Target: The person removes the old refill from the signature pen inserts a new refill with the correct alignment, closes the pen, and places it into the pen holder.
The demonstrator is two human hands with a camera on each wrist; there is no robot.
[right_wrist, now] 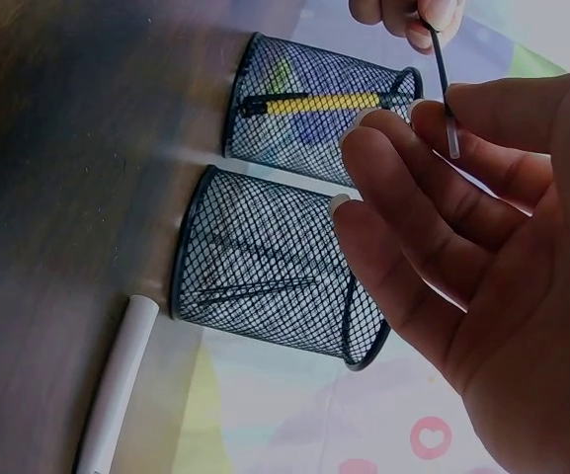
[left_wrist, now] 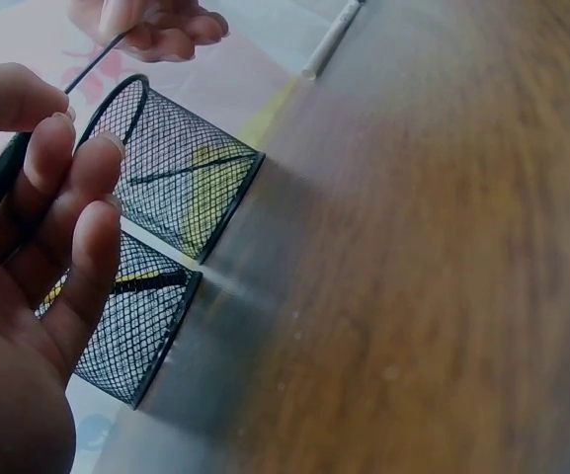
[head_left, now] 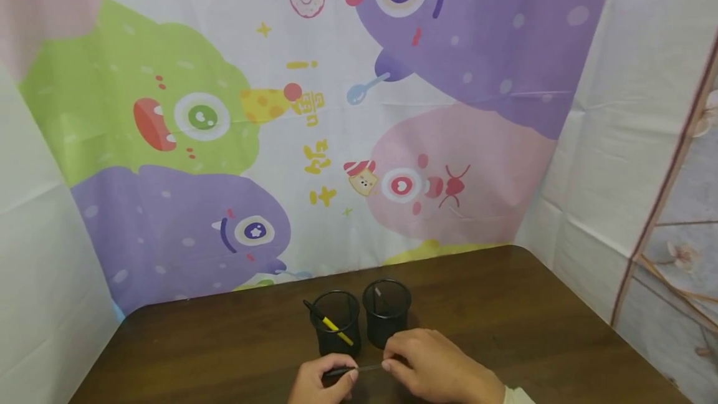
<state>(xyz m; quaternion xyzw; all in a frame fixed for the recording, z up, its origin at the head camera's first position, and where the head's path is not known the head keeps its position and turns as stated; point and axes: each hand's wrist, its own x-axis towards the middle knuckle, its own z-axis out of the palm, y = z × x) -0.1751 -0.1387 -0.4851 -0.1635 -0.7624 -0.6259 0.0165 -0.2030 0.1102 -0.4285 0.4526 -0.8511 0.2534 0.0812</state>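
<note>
In the head view my left hand (head_left: 325, 380) grips a black pen barrel (head_left: 338, 371) low at the table's near side. From it a thin ink refill (head_left: 370, 366) runs across to my right hand (head_left: 440, 363), where thumb and fingertips pinch its other end. The right wrist view shows the refill (right_wrist: 442, 74) as dark with a clear tip (right_wrist: 453, 138) past the right thumb. Left fingers curl round the dark barrel (left_wrist: 10, 168) in the left wrist view. Just beyond the hands stand two black mesh pen cups, the left one (head_left: 331, 343) and the right one (head_left: 386, 328).
A yellow-and-black pen (head_left: 331, 324) leans in the left cup. Thin dark sticks (right_wrist: 255, 291) show through the right cup's mesh. A white rod (right_wrist: 122, 385) lies on the brown table (head_left: 224, 341) beside that cup. A cartoon-print cloth (head_left: 325, 142) hangs behind the table.
</note>
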